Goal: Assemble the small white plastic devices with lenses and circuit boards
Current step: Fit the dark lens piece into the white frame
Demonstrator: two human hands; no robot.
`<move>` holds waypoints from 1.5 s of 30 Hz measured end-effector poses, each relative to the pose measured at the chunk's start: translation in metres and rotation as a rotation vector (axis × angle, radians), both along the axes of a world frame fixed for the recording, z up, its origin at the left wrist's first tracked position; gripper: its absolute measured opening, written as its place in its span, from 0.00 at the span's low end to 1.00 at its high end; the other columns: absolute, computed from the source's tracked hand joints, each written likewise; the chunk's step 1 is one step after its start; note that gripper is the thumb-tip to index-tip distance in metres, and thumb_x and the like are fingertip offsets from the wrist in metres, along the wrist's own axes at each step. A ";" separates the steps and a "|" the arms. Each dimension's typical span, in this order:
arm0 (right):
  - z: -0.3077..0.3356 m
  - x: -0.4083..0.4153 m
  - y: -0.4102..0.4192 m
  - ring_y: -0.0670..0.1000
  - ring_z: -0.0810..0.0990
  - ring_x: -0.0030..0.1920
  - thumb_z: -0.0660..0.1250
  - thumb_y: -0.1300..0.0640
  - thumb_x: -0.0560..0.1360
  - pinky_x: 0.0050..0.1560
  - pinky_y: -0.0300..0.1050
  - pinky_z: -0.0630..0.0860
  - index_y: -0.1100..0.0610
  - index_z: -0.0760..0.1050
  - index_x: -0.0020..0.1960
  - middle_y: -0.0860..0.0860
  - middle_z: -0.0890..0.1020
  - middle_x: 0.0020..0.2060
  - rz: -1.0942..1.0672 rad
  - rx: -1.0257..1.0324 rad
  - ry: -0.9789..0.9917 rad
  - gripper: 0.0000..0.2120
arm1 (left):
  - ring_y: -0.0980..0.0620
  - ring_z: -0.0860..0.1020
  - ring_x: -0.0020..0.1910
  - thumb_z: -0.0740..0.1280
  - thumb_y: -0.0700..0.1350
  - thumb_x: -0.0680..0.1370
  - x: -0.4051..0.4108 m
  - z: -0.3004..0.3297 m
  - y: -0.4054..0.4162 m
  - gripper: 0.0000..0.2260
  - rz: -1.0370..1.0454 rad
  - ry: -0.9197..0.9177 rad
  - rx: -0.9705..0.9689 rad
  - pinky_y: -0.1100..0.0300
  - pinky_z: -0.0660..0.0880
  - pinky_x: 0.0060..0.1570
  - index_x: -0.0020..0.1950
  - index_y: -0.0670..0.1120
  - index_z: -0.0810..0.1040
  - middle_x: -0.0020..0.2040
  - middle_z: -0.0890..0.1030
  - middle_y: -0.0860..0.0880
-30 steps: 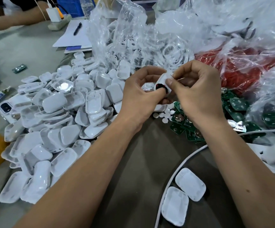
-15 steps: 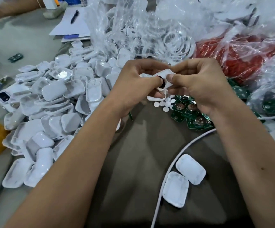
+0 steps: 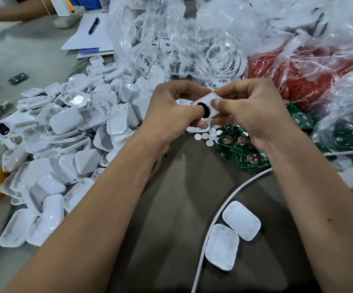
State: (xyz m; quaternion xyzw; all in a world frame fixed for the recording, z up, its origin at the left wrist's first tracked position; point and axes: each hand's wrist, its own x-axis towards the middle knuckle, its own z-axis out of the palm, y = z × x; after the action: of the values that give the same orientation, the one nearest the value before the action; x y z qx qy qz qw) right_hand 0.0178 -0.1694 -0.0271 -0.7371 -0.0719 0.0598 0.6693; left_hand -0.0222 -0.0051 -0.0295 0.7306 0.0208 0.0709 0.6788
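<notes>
Both hands meet above the table's middle on one small white plastic shell [image 3: 210, 102] with a dark round opening. My left hand [image 3: 171, 111] grips it from the left, thumb at the dark hole. My right hand [image 3: 249, 111] pinches its right edge with thumb and forefinger. Beneath the hands lie small white round discs [image 3: 208, 136] and a heap of green circuit boards [image 3: 243, 151] with round metal cells. A big pile of white shell halves [image 3: 65, 140] fills the left side. Two white shells [image 3: 232, 235] lie near the front.
Clear plastic bags [image 3: 181, 43] of white parts and a bag of red parts [image 3: 310, 72] stand behind. A white cable [image 3: 211, 225] curves past the two shells. A phone [image 3: 1, 130], papers with a pen [image 3: 93, 26] and another person's arm [image 3: 17, 9] are at the left and back.
The view has shifted slightly; both hands stay together on the white shell, which now tilts a little with its dark opening more exposed under my left thumb.
</notes>
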 end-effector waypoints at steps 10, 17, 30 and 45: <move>0.001 0.001 0.000 0.52 0.87 0.34 0.70 0.64 0.81 0.37 0.43 0.84 0.64 0.85 0.48 0.55 0.88 0.37 0.051 0.048 0.041 0.06 | 0.48 0.80 0.28 0.68 0.26 0.72 0.001 0.001 0.005 0.15 -0.014 0.019 -0.001 0.56 0.82 0.38 0.47 0.42 0.87 0.44 0.85 0.40; -0.002 0.003 -0.003 0.47 0.85 0.32 0.79 0.64 0.73 0.34 0.37 0.79 0.58 0.86 0.46 0.53 0.87 0.34 -0.065 -0.158 -0.153 0.04 | 0.43 0.86 0.38 0.77 0.35 0.71 0.001 0.001 0.012 0.13 -0.058 -0.031 0.243 0.55 0.83 0.41 0.51 0.49 0.86 0.50 0.85 0.48; 0.007 -0.010 -0.003 0.53 0.85 0.30 0.81 0.62 0.71 0.33 0.40 0.81 0.55 0.85 0.42 0.52 0.86 0.33 0.494 -0.506 -0.176 0.06 | 0.57 0.74 0.38 0.75 0.40 0.71 0.018 -0.013 0.014 0.05 0.125 -0.237 0.934 0.59 0.74 0.43 0.42 0.49 0.86 0.37 0.76 0.59; 0.013 -0.018 0.003 0.44 0.79 0.32 0.84 0.50 0.67 0.31 0.36 0.69 0.51 0.80 0.35 0.45 0.81 0.32 0.370 -0.896 -0.313 0.13 | 0.62 0.77 0.32 0.76 0.44 0.72 0.018 -0.016 0.018 0.03 0.149 -0.187 0.762 0.73 0.68 0.34 0.40 0.52 0.84 0.31 0.77 0.70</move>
State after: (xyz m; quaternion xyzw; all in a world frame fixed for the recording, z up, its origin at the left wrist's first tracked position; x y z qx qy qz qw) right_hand -0.0001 -0.1667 -0.0140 -0.9267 -0.2682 0.0911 0.2469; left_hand -0.0045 0.0132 -0.0454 0.9170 -0.0158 0.1888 0.3510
